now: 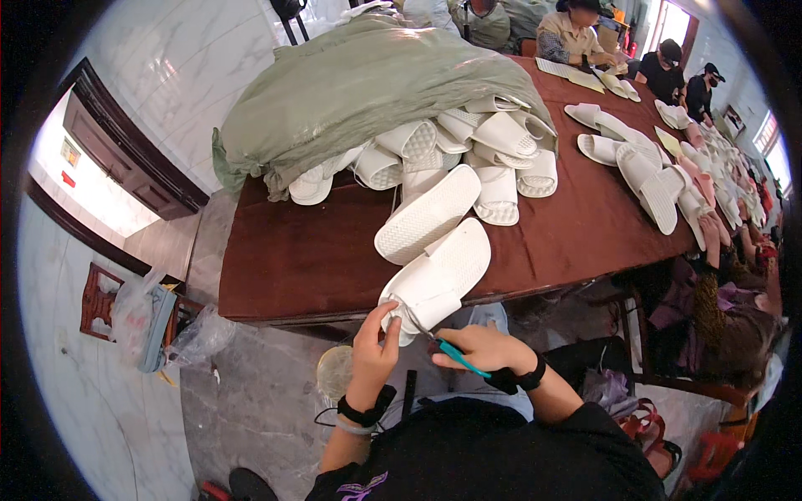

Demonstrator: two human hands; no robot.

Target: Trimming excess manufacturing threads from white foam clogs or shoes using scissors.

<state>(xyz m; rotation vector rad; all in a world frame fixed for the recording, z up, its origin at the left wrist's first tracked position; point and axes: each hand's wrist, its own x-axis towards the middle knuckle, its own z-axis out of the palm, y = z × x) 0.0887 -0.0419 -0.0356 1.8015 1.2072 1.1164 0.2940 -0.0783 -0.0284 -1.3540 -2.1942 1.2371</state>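
A white slipper (458,260) lies at the table's front edge, its near end sticking out toward me. My left hand (374,346) pinches that near end between thumb and fingers. My right hand (483,349) is closed around teal-handled scissors (456,356). Their dark metal tip points at the slipper's open end, beside its strap; whether the blades touch it I cannot tell. Just beyond lies another white slipper (428,215), turned with its sole up. Behind that, a pile of white slippers (501,138) spills from a large green plastic sack (376,83).
The table has a brown cloth (292,267). More white slippers (643,171) are spread along its right side, where other people sit. A co-worker (576,37) is at the far side. A chair with plastic bags (138,313) stands at left, near an open door (125,159).
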